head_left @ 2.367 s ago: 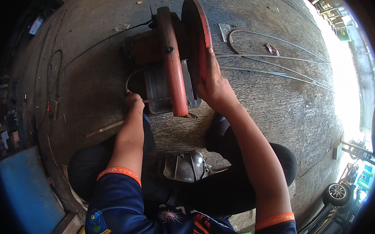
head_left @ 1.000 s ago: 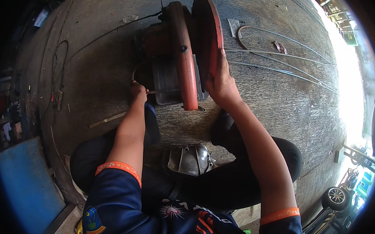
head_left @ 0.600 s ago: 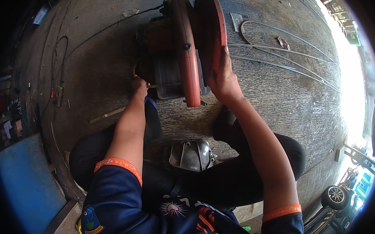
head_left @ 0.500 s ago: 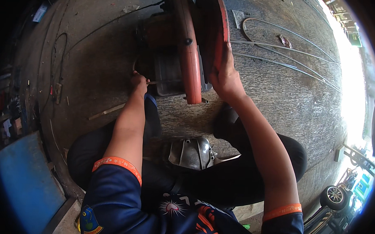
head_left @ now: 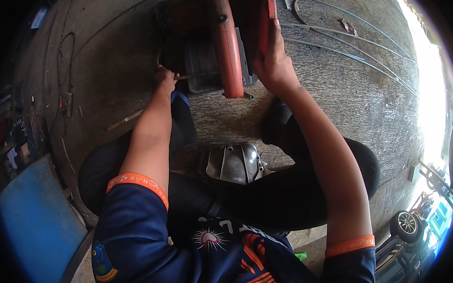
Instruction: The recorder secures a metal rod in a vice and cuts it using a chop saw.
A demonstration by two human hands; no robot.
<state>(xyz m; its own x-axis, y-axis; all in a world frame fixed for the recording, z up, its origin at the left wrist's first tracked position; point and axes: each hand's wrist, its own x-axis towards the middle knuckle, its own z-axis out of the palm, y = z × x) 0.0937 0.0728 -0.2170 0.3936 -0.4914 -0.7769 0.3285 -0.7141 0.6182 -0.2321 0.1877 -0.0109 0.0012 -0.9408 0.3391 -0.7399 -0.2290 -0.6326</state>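
Note:
A cut-off saw [head_left: 201, 66] with a long red handle [head_left: 227, 59] stands on the floor before me, its top cut off by the picture's edge. My right hand [head_left: 277, 68] grips the rim of its red blade guard [head_left: 268, 23], fingers along the outer side. Left of the saw's dark base, my left hand [head_left: 165, 79] is closed around a thin strip [head_left: 183, 77] that points toward the base. Most of that strip is hidden by the fingers and shadow. A grey metal engine cover [head_left: 234, 163] lies between my legs.
Bent thin rods or cables [head_left: 349, 41] lie on the wooden floor at the right. A dark cord [head_left: 70, 51] runs along the left, near a small wood stick [head_left: 125, 119]. A blue panel [head_left: 36, 219] stands at lower left. A parked vehicle's wheel [head_left: 407, 223] shows at lower right.
The saw, both hands and the engine cover now appear higher in the picture, as the whole view has shifted. Both hands keep their holds.

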